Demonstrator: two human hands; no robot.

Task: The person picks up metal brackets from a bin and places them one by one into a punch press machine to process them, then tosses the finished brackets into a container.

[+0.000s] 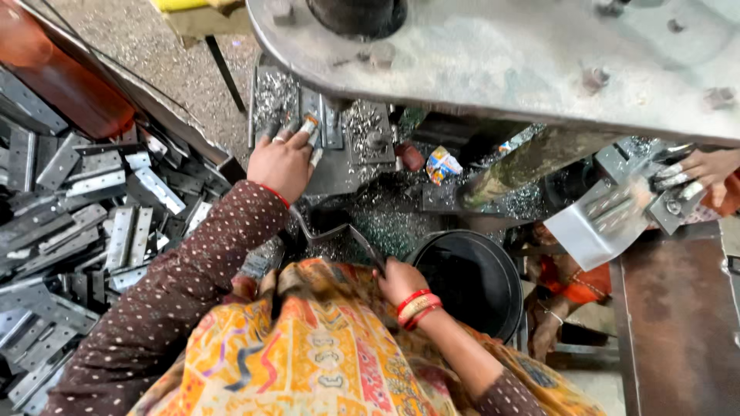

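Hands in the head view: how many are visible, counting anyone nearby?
3. The wearer's left hand rests on the machine bed; the right hand is at the lap beside the round black bucket; a co-worker's hand holds flat metal pieces at far right. Others may be hidden.

A small crumpled wrapper point(442, 164) lies just above the middle of the frame, on the dark machine bed strewn with metal shavings. It is a creased, roughly squarish packet, printed in white, blue, orange and yellow. A second scrap of similar colouring point(509, 144) shows to its right, under the grey machine edge, too small to tell.
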